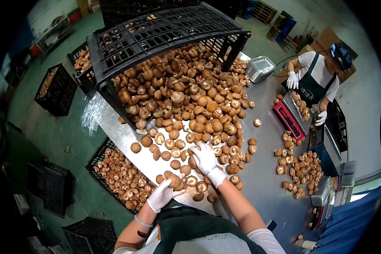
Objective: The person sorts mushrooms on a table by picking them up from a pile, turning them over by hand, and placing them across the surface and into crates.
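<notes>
My left hand, in a white glove, is closed around a few brown shiitake mushrooms near the table's front edge. My right hand, also gloved, is palm down among the loose mushrooms. Its fingers curl over a shiitake mushroom at the thumb side; the fingertips are partly hidden. Ahead of both hands, a large pile of shiitake mushrooms spills from under a tipped black crate onto the metal table. Several single mushrooms lie around my hands, some showing pale gills.
A black crate of mushrooms stands below the table's left edge. At right, a co-worker in white gloves works by a red scale, with more mushrooms nearby. Clear plastic trays stand at the back. Other crates are on the floor.
</notes>
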Demonstrator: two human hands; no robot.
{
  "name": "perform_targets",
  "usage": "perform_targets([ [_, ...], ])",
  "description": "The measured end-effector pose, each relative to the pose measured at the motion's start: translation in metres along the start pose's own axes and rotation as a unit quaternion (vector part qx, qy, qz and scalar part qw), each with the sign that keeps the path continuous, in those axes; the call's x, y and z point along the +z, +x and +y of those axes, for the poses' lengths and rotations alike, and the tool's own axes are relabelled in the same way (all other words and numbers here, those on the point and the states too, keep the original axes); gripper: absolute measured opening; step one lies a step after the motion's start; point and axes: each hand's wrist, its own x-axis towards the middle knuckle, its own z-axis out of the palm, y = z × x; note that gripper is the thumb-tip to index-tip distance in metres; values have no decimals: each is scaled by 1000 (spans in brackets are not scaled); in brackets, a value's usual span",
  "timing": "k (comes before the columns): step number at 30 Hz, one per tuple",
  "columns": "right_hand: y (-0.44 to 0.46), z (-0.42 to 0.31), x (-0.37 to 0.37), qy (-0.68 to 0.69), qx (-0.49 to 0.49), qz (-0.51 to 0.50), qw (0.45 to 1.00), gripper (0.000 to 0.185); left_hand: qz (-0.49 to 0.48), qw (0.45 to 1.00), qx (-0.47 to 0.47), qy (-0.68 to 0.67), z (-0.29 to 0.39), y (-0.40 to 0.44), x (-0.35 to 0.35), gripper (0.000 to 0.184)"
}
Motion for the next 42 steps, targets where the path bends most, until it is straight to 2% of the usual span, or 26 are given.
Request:
perform_targets([
  [2, -26, -10, -7, 56, 43, -7, 997, 37, -24, 999, 41, 16, 4, 0, -6, 50],
  [3, -38, -14, -17, 66, 31, -8, 997, 39, -21, 998, 54, 23, 3, 1, -13, 47],
  [4, -48, -20, -22, 102, 89, -57, 989, 38, -11, 998, 55, 29, 5, 1, -13, 46],
  [8, -38, -6, -50, 123, 43, 6, 991, 36, 16, 1000, 21, 4, 9, 3, -8, 50],
  [10, -5, 1, -62, 152, 92, 31, 984, 37, 21, 1000, 15, -3, 9, 6, -6, 51],
  [12, 31, 19, -57, 134, 99, 47, 985, 42, -1, 999, 18, -32, 10, 10, -3, 57],
  [14, 59, 35, -37, 22, 92, 46, 994, 52, 14, 999, 17, -36, 15, 11, 13, 61],
  [16, 67, 28, -31, -106, 90, -82, 987, 59, 38, 999, 21, -27, 17, 13, 17, 59],
  [17, 62, 21, -23, -118, 88, -91, 985, 62, 42, 998, 19, -37, 20, 12, 24, 61],
  [18, 51, 17, -15, -120, 50, -78, 988, 57, 43, 998, 18, -38, 19, 13, 17, 61],
  [20, 25, 8, -10, 29, 64, -139, 988, 49, 16, 999, 20, -35, 16, 13, 3, 63],
  [22, -8, 4, -14, 53, -9, -55, 997, 42, 22, 998, 7, -51, 15, 11, 3, 65],
  [23, -18, 0, -22, 55, -35, -46, 997, 40, 26, 998, 14, -48, 15, 10, 4, 65],
  [24, -23, 0, -30, 156, -44, -59, 985, 38, 30, 998, 20, -42, 15, 9, 4, 65],
  [26, -23, -2, -43, 173, -43, -41, 983, 30, 28, 999, 18, -40, 16, 11, 3, 66],
  [28, -5, 1, -51, 204, 49, -15, 978, 24, 24, 996, 10, -82, 16, 14, 3, 68],
  [30, 30, 8, -51, 167, 63, 31, 984, 22, 38, 994, 4, -105, 14, 19, 3, 70],
  [32, 68, 16, -34, 126, 4, 67, 990, 22, 55, 991, 5, -126, 13, 25, 2, 72],
  [35, 109, 22, 1, -60, 66, -41, 995, 29, 91, 988, 9, -126, 15, 28, 4, 71],
  [38, 118, 25, 28, -99, 143, -97, 980, 27, 81, 986, 11, -146, 20, 24, 2, 70],
  [40, 110, 26, 29, -98, 132, -92, 982, 31, 97, 988, 18, -120, 18, 20, -2, 65],
  [42, 94, 27, 21, -104, 129, -87, 982, 35, 71, 989, 6, -128, 13, 20, -21, 61],
])
